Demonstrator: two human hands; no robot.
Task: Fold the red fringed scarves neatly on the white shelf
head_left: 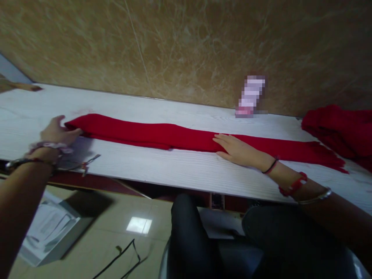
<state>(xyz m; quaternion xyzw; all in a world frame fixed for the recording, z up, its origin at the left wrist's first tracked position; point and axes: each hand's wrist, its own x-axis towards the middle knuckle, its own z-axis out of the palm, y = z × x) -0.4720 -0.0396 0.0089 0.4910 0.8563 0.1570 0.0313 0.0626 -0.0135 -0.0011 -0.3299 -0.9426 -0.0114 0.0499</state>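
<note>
A long red scarf (139,133) lies stretched along a white wood-grain table (162,166), doubled over on its left part, with a fringed end at the right. At the scarf's left folded end, my left hand (56,131) has its thumb and fingers around the corner of the cloth; some of its fingers are hidden. My right hand (232,149) rests flat on the middle of the scarf, fingers stretched out and pointing left. Below my left wrist, near the table's front edge, lies a small thin metal tool with something red on it (85,166), too blurred to name.
Another heap of red knitted cloth (343,131) sits at the right end. A blurred-out pink and white item (251,97) leans against the marbled wall (174,50). A wooden stick (27,86) is at the far left. On the floor stands a white bin (69,236) beside black straps (122,254).
</note>
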